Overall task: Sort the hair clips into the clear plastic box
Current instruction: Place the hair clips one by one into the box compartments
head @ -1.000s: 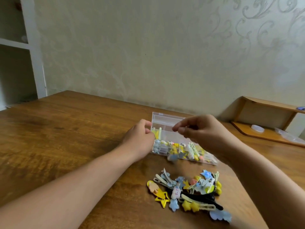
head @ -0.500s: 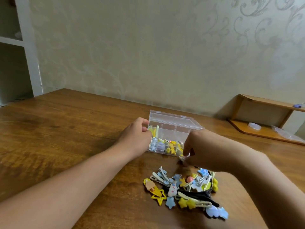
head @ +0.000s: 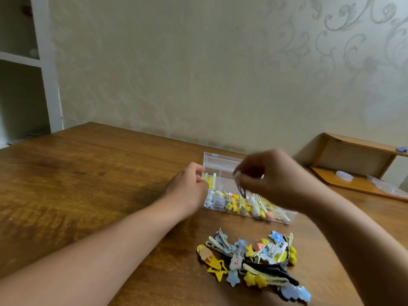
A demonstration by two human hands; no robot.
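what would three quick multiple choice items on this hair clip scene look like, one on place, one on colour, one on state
1. Where does the loose pile of hair clips lie relative to the clear plastic box?
A. nearer the person
B. behind it, by the wall
C. inside it

2. What colour is the long clip lying across the pile?
A. red
B. white
C. black

3. What is the right hand doing?
A. resting flat on the table
B. pinching a small dark clip above the box
C. closing the lid

Answers: 1 A, the pile sits on the table in front of the box; 2 C, it is dark black; 3 B, the clip hangs from its grip while the left hand steadies the box.
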